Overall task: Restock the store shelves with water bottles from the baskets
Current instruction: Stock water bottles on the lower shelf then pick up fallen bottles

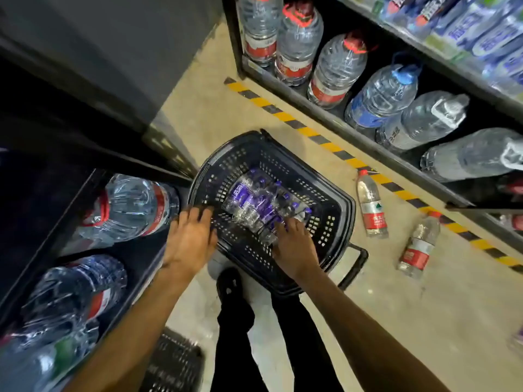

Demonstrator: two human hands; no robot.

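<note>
One black basket (243, 154) sits on the floor and holds small purple-labelled water bottles (254, 199), too jumbled to count. The left hand (189, 239) rests on its rim with fingers spread. The right hand (294, 247) reaches among the bottles; I cannot tell whether it grips one. Two red-labelled bottles (373, 210) lie on the floor nearby. Six large jugs (382, 94) line the right shelf (368, 142): three red-capped, one blue, two white. The label writing is unreadable.

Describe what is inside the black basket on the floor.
Small clear bottles with purple labels lie piled in the basket. The right hand covers the nearest ones, so their count is unclear.
</note>
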